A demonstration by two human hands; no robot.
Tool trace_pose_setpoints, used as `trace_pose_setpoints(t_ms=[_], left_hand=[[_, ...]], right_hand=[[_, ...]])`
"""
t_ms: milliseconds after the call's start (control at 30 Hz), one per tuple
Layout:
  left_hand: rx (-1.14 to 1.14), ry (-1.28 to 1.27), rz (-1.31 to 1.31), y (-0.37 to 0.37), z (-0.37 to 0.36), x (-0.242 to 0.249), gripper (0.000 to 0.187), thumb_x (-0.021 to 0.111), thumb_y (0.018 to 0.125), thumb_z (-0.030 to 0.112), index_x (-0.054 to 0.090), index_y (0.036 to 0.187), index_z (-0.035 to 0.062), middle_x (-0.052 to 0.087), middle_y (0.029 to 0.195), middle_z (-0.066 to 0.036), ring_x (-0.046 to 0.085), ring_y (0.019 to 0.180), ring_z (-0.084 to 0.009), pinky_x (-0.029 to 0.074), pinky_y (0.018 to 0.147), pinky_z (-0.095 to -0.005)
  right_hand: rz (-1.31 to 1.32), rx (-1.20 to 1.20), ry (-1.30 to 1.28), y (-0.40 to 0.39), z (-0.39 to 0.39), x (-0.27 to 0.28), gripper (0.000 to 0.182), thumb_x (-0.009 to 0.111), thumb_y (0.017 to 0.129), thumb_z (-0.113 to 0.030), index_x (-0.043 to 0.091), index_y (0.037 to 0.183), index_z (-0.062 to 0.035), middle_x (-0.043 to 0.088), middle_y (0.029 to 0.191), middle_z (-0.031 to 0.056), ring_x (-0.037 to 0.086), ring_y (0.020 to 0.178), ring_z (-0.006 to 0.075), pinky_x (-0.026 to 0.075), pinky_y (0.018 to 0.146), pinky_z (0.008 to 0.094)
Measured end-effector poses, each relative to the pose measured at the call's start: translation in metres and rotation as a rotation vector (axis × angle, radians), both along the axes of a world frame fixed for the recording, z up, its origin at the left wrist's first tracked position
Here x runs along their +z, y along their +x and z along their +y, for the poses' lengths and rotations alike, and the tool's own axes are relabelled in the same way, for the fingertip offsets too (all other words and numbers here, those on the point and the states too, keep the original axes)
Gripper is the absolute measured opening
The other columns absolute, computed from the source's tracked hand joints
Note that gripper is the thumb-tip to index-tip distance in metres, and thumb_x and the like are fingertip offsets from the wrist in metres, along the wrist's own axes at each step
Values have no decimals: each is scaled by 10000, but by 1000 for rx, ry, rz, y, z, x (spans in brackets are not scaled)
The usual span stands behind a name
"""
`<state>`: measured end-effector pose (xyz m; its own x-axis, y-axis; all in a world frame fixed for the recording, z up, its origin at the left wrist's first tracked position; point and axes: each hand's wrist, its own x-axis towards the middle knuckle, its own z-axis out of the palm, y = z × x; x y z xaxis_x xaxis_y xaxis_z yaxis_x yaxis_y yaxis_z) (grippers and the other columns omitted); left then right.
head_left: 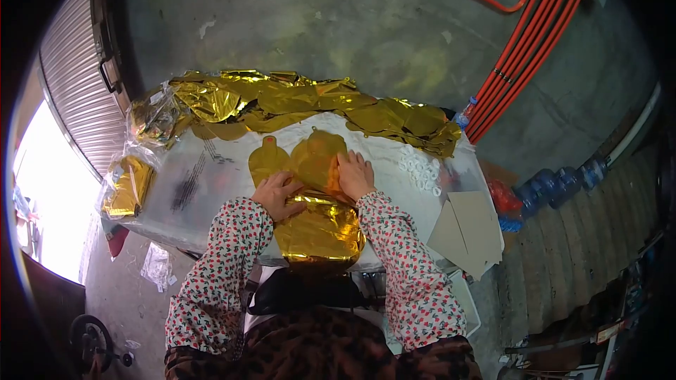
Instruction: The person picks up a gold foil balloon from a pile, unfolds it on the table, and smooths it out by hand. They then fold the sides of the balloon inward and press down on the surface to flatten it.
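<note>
A gold foil balloon (320, 229), flat and partly folded, lies in front of me with its shiny lower part near the table's front edge. Beyond the fold, flat matte gold pieces spread out: a rounded one (318, 155) and a tabbed one (266, 160). My left hand (277, 195) grips the foil at the left of the fold, thumb towards me and fingers on top. At the right edge of the rounded piece, my right hand (356, 174) rests with its fingers stretched out, touching the foil; its thumb side is partly hidden.
A long heap of gold foil (282, 98) lines the table's far side. Folded gold foil in clear plastic (128, 186) lies at the left. White rings (422, 169) and cardboard sheets (466, 231) are on the right. Blue water bottles (553, 186) stand beyond the table.
</note>
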<state>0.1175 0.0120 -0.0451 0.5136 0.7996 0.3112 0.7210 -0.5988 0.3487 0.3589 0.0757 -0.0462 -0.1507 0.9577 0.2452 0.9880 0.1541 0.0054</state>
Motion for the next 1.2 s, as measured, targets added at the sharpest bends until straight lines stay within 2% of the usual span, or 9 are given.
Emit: trace_pose_setpoints(t_ms=[67, 167, 267, 367, 467, 800, 867, 1000, 1200], left_hand=[[-2, -9, 2, 0, 1, -1, 527, 633, 816, 426, 567, 1252, 138, 471, 1278, -131, 456, 1181, -305, 362, 963, -407], [10, -20, -5, 1, 2, 1, 523, 640, 807, 433, 577, 1240, 146, 483, 1254, -118, 456, 1177, -287, 363, 961, -398], [7, 0, -8, 1, 0, -2, 519, 642, 805, 431, 583, 1233, 143, 491, 1235, -113, 462, 1164, -283, 366, 952, -396], [4, 36, -15, 0, 1, -1, 518, 642, 807, 420, 583, 1229, 127, 502, 1212, -117, 477, 1138, -294, 374, 933, -398], [11, -8, -9, 0, -3, 4, 515, 645, 803, 422, 584, 1230, 139, 493, 1234, -113, 458, 1167, -288, 365, 951, -400], [8, 30, -18, 0, 2, -6, 509, 637, 811, 411, 580, 1233, 132, 516, 1177, -123, 485, 1118, -299, 380, 925, -398], [5, 25, -17, 0, 3, -5, 506, 633, 818, 411, 577, 1239, 136, 506, 1209, -126, 476, 1139, -303, 373, 944, -400], [5, 16, -1, 0, 5, -9, 511, 634, 812, 425, 585, 1231, 137, 502, 1229, -104, 464, 1161, -273, 369, 947, -401], [18, 12, 7, -1, 4, -5, 510, 620, 817, 445, 590, 1225, 140, 508, 1208, -104, 474, 1148, -275, 377, 944, -395]], right_hand=[[18, -18, -147, 1, -3, -2, 489, 517, 906, -264, 413, 1347, -81, 384, 1390, 212, 365, 1279, 387, 324, 998, 514], [86, 9, 165, -2, -7, 1, 494, 496, 924, -306, 402, 1358, -89, 378, 1396, 227, 364, 1279, 387, 309, 1010, 518], [78, 53, -135, -2, -13, -1, 522, 462, 938, -363, 406, 1369, -74, 326, 1436, 229, 312, 1318, 393, 287, 1033, 520], [250, 1, 57, 7, -4, 7, 488, 470, 937, -350, 471, 1306, -30, 490, 1306, 223, 445, 1232, 365, 383, 991, 428], [888, -8, -12, 34, -18, 20, 473, 460, 950, -373, 542, 1222, 5, 593, 1182, 213, 555, 1127, 319, 419, 959, 332], [726, 98, 56, 48, -182, 12, 396, 548, 913, -318, 580, 1138, 6, 654, 910, 165, 619, 807, 319, 471, 740, 407], [961, -26, -13, 30, -203, 13, 367, 630, 868, -232, 577, 1144, 4, 625, 808, 146, 594, 689, 255, 477, 645, 358], [895, -145, -117, 12, -207, 17, 454, 698, 814, -115, 546, 1215, 34, 591, 759, 31, 521, 651, 77, 446, 592, 231], [959, -68, 5, -6, -202, 13, 620, 723, 785, -68, 443, 1335, -6, 529, 784, 14, 504, 631, 74, 447, 553, 223]])
